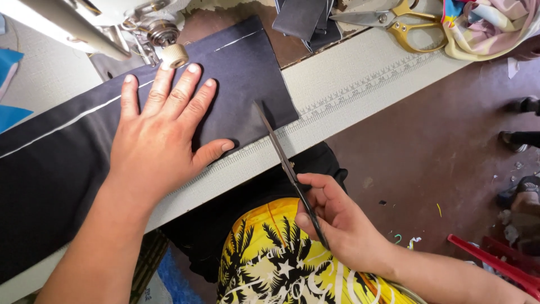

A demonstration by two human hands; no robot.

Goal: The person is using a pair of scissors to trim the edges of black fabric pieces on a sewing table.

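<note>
My left hand (160,132) lies flat, fingers spread, on a dark navy cloth (242,73) with a white stitch line, spread over the sewing table (360,93). My right hand (337,219) grips a pair of slim black scissors (281,155) by the handles. Their blades point up toward the cloth's near edge and the tip rests over the cloth. The sewing machine head (143,28) stands just beyond my left fingertips.
Gold-handled shears (402,22) lie at the table's back, beside dark fabric pieces (304,19) and a pastel patterned cloth (489,25). A printed ruler runs along the table edge. Red plastic item (495,262) and thread scraps are on the brown floor at right.
</note>
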